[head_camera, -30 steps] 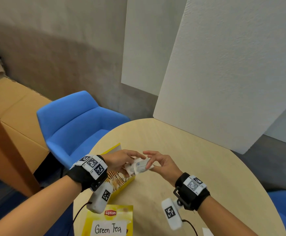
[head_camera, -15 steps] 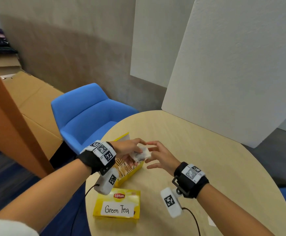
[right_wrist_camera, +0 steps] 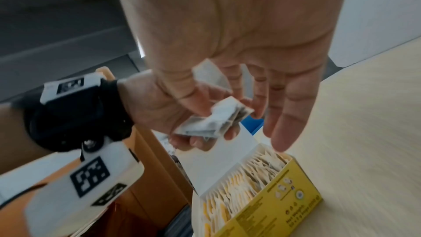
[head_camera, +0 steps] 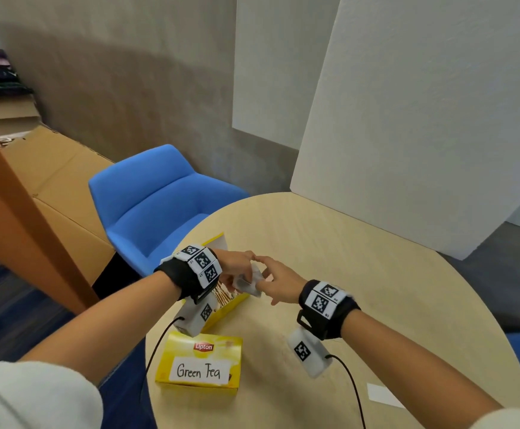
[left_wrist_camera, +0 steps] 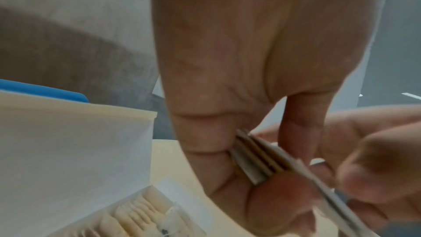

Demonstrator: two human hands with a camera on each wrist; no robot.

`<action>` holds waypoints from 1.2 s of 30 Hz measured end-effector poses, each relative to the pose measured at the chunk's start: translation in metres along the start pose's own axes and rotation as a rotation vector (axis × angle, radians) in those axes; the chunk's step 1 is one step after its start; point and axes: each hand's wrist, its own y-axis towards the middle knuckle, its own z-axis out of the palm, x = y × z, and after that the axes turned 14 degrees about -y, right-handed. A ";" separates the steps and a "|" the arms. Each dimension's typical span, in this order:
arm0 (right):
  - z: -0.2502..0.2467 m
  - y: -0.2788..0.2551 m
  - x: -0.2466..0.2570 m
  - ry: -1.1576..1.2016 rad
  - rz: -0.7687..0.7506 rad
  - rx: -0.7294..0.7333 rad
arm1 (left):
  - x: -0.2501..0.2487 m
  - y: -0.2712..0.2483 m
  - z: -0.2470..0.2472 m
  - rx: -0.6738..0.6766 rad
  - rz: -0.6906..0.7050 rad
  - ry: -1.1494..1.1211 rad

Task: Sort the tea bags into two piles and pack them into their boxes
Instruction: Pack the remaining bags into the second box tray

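My left hand [head_camera: 244, 270] grips a small stack of white tea bags [head_camera: 251, 283] just above the open yellow box [head_camera: 228, 311]. In the left wrist view the stack [left_wrist_camera: 256, 161] sits between its thumb and curled fingers. Rows of tea bags [right_wrist_camera: 255, 174] fill the open box [right_wrist_camera: 268, 210], whose white lid stands up. My right hand [head_camera: 279, 281] is beside the stack, fingers spread and fairly straight, fingertips [right_wrist_camera: 284, 125] touching the bags [right_wrist_camera: 216, 120]. A closed yellow box labelled "Green Tea" [head_camera: 200, 363] lies near the table's front left edge.
The round wooden table [head_camera: 361, 274] has a white paper slip [head_camera: 382, 396] near its front right. A blue chair [head_camera: 159, 205] stands behind the table's left edge. Large white boards [head_camera: 423, 119] lean at the back right. Cardboard boxes [head_camera: 51, 181] are on the left.
The right hand passed the tea bags over to the left hand and loosened its hold. Both hands have come lower, close over the open box.
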 end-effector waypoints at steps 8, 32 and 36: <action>0.011 0.016 0.000 -0.245 -0.220 -0.162 | 0.002 0.013 -0.007 0.072 -0.082 0.100; 0.027 0.092 -0.009 0.134 0.067 -0.357 | 0.022 0.042 -0.053 -0.106 0.345 0.510; 0.029 0.102 -0.028 0.345 0.260 -0.510 | 0.032 0.043 -0.053 -0.320 0.411 0.564</action>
